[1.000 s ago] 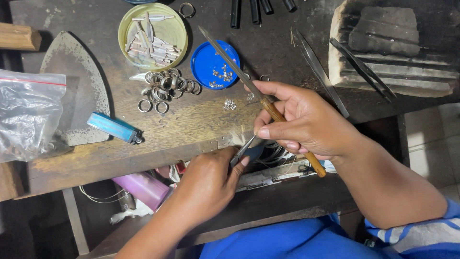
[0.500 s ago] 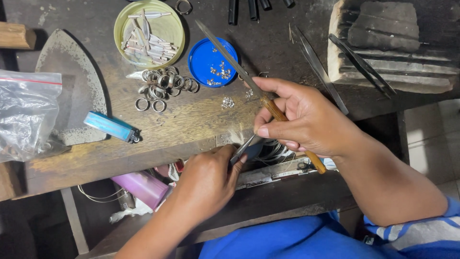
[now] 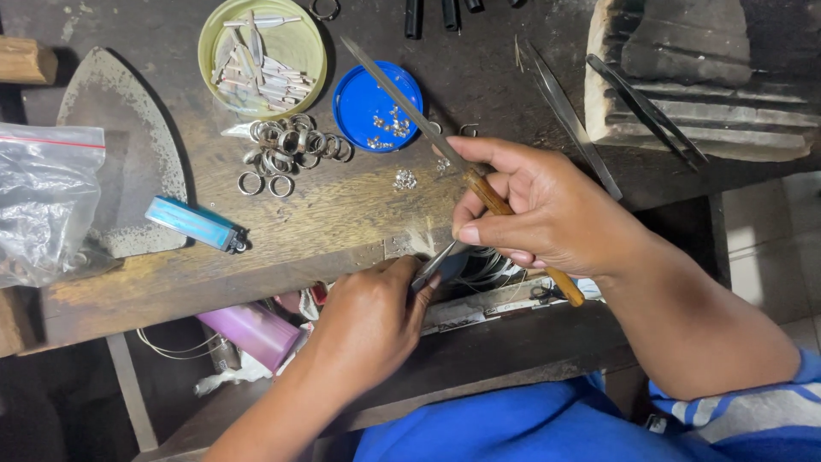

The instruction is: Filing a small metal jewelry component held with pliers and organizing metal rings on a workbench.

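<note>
You work at a worn, scratched wooden bench (image 3: pixel 342 214) with pale floor tiles at three o'clock. Your right hand (image 3: pixel 547 214) is closed around a wooden-handled file (image 3: pixel 410 103), whose blade points toward eleven o'clock; your left hand (image 3: pixel 368 325) pinches a small metal piece (image 3: pixel 436 265) at the bench edge, just below the right thumb. At eleven o'clock lie a cluster of silver rings (image 3: pixel 286 145), one green dish (image 3: pixel 261 47), one blue lid (image 3: pixel 376 107), and at nine one blue lighter (image 3: pixel 192 224).

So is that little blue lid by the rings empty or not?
Not empty. The blue lid lies open side up on the wooden bench, with small shiny bits scattered inside it.
</note>
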